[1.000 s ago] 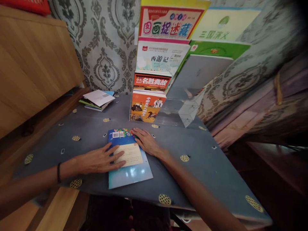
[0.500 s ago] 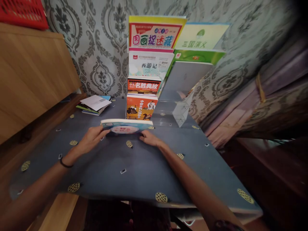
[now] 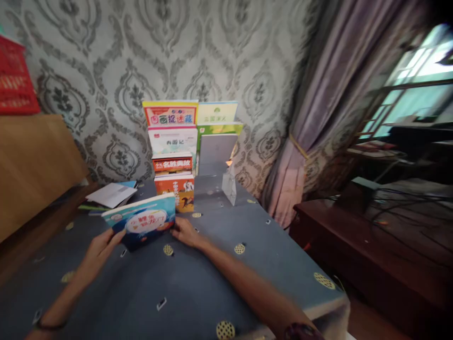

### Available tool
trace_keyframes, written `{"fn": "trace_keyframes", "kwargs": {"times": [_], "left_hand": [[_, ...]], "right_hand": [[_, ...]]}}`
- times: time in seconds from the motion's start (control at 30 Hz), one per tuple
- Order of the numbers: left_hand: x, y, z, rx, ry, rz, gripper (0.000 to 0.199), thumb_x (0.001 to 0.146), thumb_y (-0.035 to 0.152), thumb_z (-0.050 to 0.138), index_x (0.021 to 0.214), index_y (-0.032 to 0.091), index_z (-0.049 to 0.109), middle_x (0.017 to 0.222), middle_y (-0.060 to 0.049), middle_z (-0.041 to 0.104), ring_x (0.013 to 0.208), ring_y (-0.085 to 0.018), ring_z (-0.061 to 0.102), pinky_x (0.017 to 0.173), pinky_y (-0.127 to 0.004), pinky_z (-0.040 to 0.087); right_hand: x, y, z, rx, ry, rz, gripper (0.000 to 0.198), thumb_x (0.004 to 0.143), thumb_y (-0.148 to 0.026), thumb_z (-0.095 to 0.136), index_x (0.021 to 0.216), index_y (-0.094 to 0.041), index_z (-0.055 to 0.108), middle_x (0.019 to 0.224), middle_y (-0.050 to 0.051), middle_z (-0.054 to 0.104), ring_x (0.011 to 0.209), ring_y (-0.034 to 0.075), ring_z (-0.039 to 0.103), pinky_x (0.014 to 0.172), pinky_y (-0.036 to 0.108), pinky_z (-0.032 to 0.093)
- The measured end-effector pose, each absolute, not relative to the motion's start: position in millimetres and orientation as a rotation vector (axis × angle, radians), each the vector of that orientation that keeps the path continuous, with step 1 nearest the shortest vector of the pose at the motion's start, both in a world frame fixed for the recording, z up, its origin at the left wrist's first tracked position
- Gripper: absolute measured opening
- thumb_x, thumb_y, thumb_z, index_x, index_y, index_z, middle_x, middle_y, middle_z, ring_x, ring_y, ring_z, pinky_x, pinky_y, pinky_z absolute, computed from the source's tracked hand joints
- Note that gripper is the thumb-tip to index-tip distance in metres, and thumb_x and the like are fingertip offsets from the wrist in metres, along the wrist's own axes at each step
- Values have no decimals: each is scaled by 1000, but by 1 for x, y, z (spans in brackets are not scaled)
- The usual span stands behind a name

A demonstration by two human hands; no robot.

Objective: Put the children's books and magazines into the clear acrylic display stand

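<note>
A blue picture book with a white oval title patch is held tilted above the table, its cover facing me. My left hand grips its left lower edge, thumb on the cover. At its right lower edge my right hand is closed, fingertips partly hidden behind the book. Just beyond stands a tiered clear book rack. Its left column holds several books, among them an orange book at the front and a white book. In the right column are a grey book and a green book.
A small pile of books lies at the table's back left. To the left are a wooden cabinet and a red basket. On the right hang a purple curtain and a dark red cabinet with cables.
My view has swung up and to the right, showing the window side. The book has tilted so that more of its cover faces me; both hands still hold it.
</note>
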State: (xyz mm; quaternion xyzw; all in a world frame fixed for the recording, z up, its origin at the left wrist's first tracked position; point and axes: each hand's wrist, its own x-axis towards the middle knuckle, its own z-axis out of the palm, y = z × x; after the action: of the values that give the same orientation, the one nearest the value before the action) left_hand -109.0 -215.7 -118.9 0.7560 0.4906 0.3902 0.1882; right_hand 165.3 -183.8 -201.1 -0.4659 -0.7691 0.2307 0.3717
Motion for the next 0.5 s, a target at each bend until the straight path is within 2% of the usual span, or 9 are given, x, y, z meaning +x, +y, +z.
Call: {"fn": "trace_keyframes", "kwargs": {"times": [0.17, 0.33, 0.5], "left_hand": [[-88, -225, -106, 2198, 1294, 1146, 64, 79, 80, 53, 52, 24, 38, 50, 5, 41, 46, -14, 41, 44, -25, 39], [-48, -222, -87, 2290, 1184, 1068, 56, 85, 69, 51, 54, 25, 36, 51, 4, 38, 47, -15, 42, 43, -27, 37], [7, -216, -55, 2351, 1109, 1043, 52, 85, 67, 48, 56, 25, 36, 53, 4, 39, 51, -16, 44, 48, -28, 38]], "right_hand": [[186, -203, -197, -1180, -1915, 546, 24, 76, -5, 61, 93, -20, 69, 87, -2, 73, 79, 18, 67, 69, 25, 54], [233, -221, -183, -1150, -1795, 563, 24, 79, -8, 61, 97, -20, 70, 93, 0, 75, 87, 20, 69, 75, 29, 57], [287, -238, -154, -1144, -1675, 526, 22, 84, -16, 63, 104, -19, 72, 100, 4, 76, 93, 22, 71, 81, 34, 60]]}}
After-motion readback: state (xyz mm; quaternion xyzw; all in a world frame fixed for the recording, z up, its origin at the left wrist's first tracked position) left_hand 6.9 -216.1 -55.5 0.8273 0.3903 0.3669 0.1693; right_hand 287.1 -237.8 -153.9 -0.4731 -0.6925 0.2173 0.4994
